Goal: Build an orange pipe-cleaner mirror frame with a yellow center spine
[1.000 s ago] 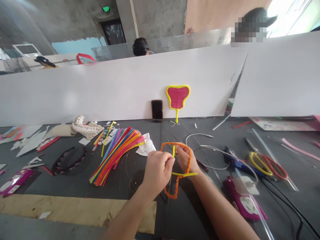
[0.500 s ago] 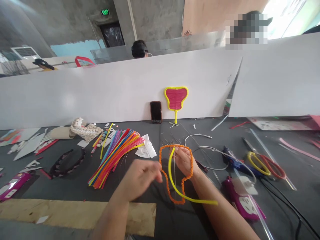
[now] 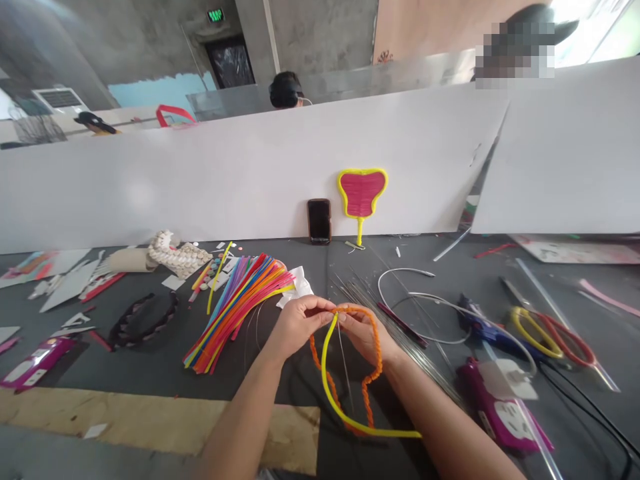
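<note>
An orange twisted wire frame (image 3: 379, 353) hangs upright from the fingertips of both hands, over the dark table. My left hand (image 3: 300, 325) pinches its top edge from the left, thumb and fingers pressed together. From the right, my right hand (image 3: 367, 335) grips the same edge, its fingertips partly inside the loop. A yellow pipe cleaner (image 3: 380, 432) starts at the top edge between both hands' fingertips and curves down and right to my right forearm. A thin straight wire (image 3: 345, 360) runs down inside the frame. The frame's lower edge lies partly behind the pipe cleaner.
A bundle of coloured pipe cleaners (image 3: 235, 313) lies left. A yellow-edged red fan (image 3: 363, 195) and a phone (image 3: 319, 221) stand against the white partition (image 3: 225, 180). Thin wires (image 3: 415, 357), scissors (image 3: 540, 330), a glue gun (image 3: 480, 320) and a purple power strip (image 3: 493, 407) lie right.
My left hand has moved up and right from beside the frame and now grips its top edge next to my right hand. The frame has shifted slightly and hangs lower. The view has turned a little left.
</note>
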A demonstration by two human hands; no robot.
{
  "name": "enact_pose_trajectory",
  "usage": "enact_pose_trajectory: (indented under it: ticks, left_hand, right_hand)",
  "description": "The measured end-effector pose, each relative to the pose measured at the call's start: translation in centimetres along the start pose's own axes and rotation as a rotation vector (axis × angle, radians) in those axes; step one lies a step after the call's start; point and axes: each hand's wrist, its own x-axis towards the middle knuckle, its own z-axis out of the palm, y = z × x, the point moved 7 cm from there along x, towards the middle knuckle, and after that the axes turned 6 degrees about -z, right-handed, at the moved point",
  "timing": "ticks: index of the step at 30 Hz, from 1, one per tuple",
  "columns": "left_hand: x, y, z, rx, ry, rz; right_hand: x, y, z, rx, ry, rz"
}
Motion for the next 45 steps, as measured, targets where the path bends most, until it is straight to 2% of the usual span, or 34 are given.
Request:
enact_pose_trajectory:
  ticks: [10, 21, 27, 31, 37, 41, 43, 45]
  left_hand:
    - [0.5, -1.5, -0.1, -0.14, -0.009, -0.05]
    - [0.3, -2.4, -0.1, -0.124, -0.002, -0.069]
    - [0.6, -3.7, -0.1, -0.312, -0.042, -0.148]
    - [0.8, -4.4, -0.1, -0.449, -0.048, -0.204]
    - [0.8, -4.5, -0.1, -0.512, -0.068, -0.188]
    - [0.7, -4.1, -0.2, -0.549, -0.073, -0.153]
    - [0.7, -3.9, -0.3, -0.56, -0.059, -0.135]
    - [0.8, -3.9, -0.5, -0.562, -0.039, -0.116]
  right_hand:
    - [-0.2, -0.1, 0.1, -0.075, 0.033, 0.007]
    - [-0.3, 0.0, -0.1, -0.18, 0.049, 0.046]
    - [-0.2, 0.2, -0.7, -0.128, 0.126, 0.083]
    - [0.0, 0.6, -1.2, -0.054, 0.129, 0.11]
    - [0.1, 0.9, -2.4, -0.07, 0.2, 0.148]
    - [0.2, -0.8, -3.8, -0.172, 0.326, 0.04]
    - [-0.2, -2.8, -4.3, -0.276, 0.402, -0.093]
    - [-1.0, -5.4, -4.1, -0.472, 0.466, -0.253]
